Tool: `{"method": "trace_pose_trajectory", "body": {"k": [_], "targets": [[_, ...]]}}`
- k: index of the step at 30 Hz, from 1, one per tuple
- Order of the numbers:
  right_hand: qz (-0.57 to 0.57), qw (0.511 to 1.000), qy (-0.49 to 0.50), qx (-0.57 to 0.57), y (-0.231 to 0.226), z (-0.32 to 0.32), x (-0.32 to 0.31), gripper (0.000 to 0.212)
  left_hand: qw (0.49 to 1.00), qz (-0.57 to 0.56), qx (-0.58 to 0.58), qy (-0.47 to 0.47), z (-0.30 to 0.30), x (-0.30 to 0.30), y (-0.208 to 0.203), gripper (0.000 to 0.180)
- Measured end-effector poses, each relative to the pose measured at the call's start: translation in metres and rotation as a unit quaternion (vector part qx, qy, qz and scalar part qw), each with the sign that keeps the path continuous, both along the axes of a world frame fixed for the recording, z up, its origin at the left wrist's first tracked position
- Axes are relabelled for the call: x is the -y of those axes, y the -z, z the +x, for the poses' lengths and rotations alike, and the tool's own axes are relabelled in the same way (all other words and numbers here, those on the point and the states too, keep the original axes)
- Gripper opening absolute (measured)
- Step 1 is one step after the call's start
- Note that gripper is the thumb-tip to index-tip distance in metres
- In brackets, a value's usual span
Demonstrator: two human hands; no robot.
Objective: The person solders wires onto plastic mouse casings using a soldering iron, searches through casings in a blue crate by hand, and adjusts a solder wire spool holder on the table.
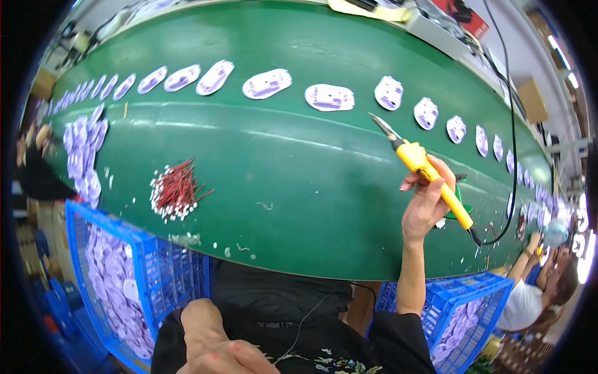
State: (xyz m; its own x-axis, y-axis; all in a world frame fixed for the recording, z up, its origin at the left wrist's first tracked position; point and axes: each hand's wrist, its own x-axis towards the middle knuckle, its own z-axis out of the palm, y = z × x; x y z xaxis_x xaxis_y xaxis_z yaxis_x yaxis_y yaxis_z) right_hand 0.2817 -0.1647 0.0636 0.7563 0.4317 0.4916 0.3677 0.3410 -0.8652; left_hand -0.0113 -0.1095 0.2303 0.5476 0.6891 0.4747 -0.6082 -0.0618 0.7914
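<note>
My right hand (427,198) is closed around a yellow soldering iron (430,174), whose black cord runs up on the right. Its pointed metal tip is directed up and left, just below a row of pale purple oval plastic parts (330,98) on the green table. Nearest the tip are that part and another purple part (389,93), both apart from it. Low in the picture, my left hand (230,358) is held close to my body; its fingers are cut off by the lower edge. A green object (462,202) shows partly behind my right hand.
A pile of red wires with white ends (177,190) lies on the table (299,187). Purple parts are heaped at the left (84,149). Blue crates (143,268) hold more, left and right (464,293). Other people work at both sides; a power cord (512,124) hangs at right.
</note>
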Motion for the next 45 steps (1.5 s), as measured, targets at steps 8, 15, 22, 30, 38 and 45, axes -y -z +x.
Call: {"method": "trace_pose_trajectory", "body": {"k": [8,15,22,30,38,45], "targets": [[-0.008,1.000,-0.023,-0.018,0.000,0.000,0.004,0.041,0.970,-0.014,0.083,0.226,0.045,-0.033,0.014,0.011],[0.008,1.000,-0.019,-0.021,-0.002,0.007,0.005,0.041,0.967,-0.058,0.060,0.242,0.055,-0.040,0.018,0.016],[-0.007,1.000,-0.007,-0.005,0.001,0.013,0.012,0.041,0.929,0.099,-0.342,-0.103,0.123,-0.072,0.054,0.016],[0.001,1.000,-0.016,-0.018,-0.012,0.013,-0.002,0.039,0.752,0.428,-0.485,-0.127,0.219,-0.191,0.176,0.025],[-0.019,0.999,-0.026,-0.015,-0.010,-0.002,0.001,0.027,0.755,0.424,-0.500,0.003,0.111,-0.162,0.119,0.019],[-0.047,0.992,-0.106,-0.054,-0.002,-0.034,0.002,0.040,0.834,0.319,-0.449,-0.008,0.053,-0.128,0.151,0.038]]}}
